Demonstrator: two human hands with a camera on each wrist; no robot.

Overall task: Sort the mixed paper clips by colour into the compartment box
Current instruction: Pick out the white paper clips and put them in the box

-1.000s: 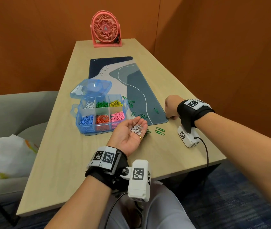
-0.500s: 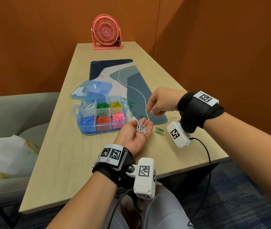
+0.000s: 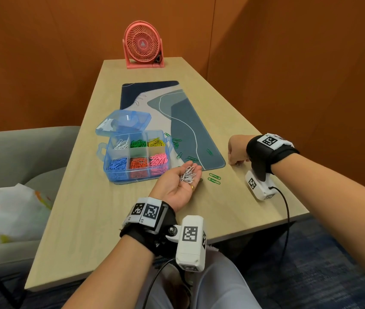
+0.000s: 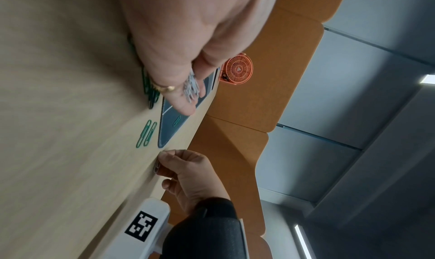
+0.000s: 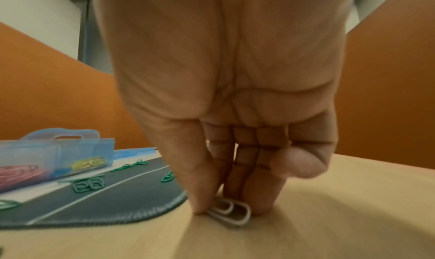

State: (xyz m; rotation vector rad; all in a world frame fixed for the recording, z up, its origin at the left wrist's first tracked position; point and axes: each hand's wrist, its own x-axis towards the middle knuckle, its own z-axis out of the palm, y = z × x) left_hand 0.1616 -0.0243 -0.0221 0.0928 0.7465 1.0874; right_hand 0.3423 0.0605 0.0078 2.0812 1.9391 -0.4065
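Note:
The blue compartment box point(image 3: 107, 159) stands open on the table, each cell holding one colour of clips. My left hand point(image 3: 178, 186) lies palm up in front of the box, fingers relaxed, carrying a small pile of white paper clips point(image 3: 188, 174). The right hand point(image 3: 236, 161) is down on the bare table just right of the mat's near corner. In the right wrist view its thumb and fingers pinch a single white paper clip point(image 5: 231, 213) that still touches the wood. Loose green clips point(image 3: 214, 178) lie between the hands.
A patterned desk mat point(image 3: 186, 130) runs down the table with more green clips point(image 3: 209, 152) on it. The box lid point(image 3: 123, 121) leans behind the box. A pink fan point(image 3: 142, 44) stands at the far end. A white bag point(image 3: 9, 210) sits on the grey sofa at left.
Half a second ago the right hand hovered over the left palm with its pile of white clips. It has swung back right and down to the table and pinches another white clip.

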